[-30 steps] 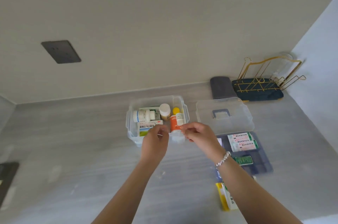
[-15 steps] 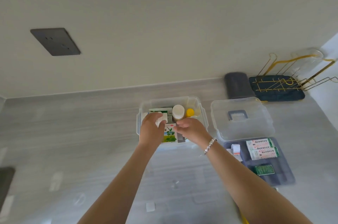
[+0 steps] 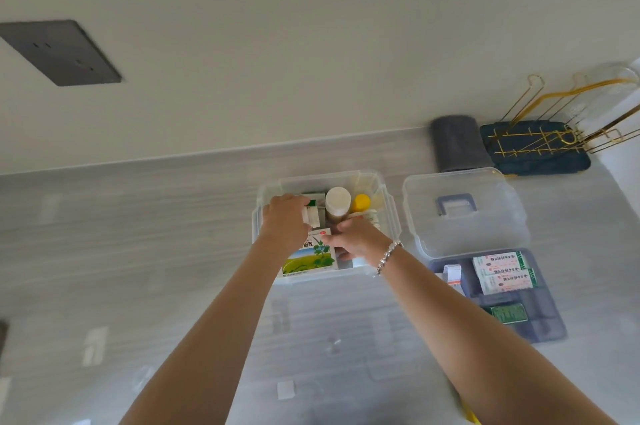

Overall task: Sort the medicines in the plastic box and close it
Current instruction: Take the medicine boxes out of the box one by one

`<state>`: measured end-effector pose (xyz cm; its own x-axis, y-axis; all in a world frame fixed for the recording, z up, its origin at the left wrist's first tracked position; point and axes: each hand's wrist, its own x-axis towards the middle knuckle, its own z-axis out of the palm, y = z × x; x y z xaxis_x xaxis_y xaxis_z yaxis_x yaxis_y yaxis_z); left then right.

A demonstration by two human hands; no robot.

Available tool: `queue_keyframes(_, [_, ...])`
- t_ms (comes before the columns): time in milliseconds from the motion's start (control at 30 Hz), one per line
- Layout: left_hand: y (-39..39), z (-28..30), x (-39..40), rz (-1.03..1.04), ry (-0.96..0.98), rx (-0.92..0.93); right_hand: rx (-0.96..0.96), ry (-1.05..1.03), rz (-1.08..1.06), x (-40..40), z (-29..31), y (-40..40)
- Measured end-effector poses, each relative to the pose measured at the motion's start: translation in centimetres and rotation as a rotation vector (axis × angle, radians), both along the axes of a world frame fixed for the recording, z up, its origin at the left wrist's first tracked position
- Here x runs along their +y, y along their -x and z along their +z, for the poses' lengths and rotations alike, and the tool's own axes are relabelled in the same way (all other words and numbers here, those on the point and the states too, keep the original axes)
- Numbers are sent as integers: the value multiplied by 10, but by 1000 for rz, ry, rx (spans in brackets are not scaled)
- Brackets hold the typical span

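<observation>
The clear plastic box (image 3: 388,213) stands open on the grey counter, with both my hands inside it. My left hand (image 3: 285,220) grips a small white bottle (image 3: 311,216) at the box's left side. My right hand (image 3: 358,239) holds the upper edge of a white and green medicine carton (image 3: 310,260) that lies at the front of the box. Behind my hands stand a brown bottle with a white cap (image 3: 337,204) and a yellow-capped bottle (image 3: 361,203). The clear lid (image 3: 464,213) with a grey handle lies to the right of the box.
A grey insert tray (image 3: 543,320) in front of the lid holds two white and green cartons (image 3: 504,272), a small green pack (image 3: 509,313) and a small white box (image 3: 453,275). A gold wire rack on a dark mat (image 3: 540,150) and a grey roll (image 3: 455,144) stand at the back right.
Both hands have reached further into the box. The right hand has let go of the orange bottle and now holds the green carton. The left hand has closed on the white bottle.
</observation>
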<state>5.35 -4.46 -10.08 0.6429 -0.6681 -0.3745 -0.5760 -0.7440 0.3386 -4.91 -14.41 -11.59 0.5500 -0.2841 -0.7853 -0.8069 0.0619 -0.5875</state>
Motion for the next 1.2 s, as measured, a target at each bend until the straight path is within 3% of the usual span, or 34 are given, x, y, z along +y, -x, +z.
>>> queue_keyframes(333, [-16, 6, -2, -100, -57, 127, -33, -48, -31, 2, 1, -1])
queue_keyframes(467, [-14, 13, 5, 80, 189, 196, -51, -99, -102, 0, 0, 2])
queue_keyframes(633, [-13, 30, 26, 497, 574, 390, -23, -175, -117, 0, 1, -1])
queue_keyframes(767, [2, 31, 43, 746, 744, 502, -44, -187, -113, 0, -1, -2])
queue_keyframes(967, [26, 28, 50, 767, 844, 470, -116, 86, -74, 4, -1, 1])
queue_keyframes(1200, [26, 29, 52, 775, 844, 505, -192, -35, -179, 3, 5, 4])
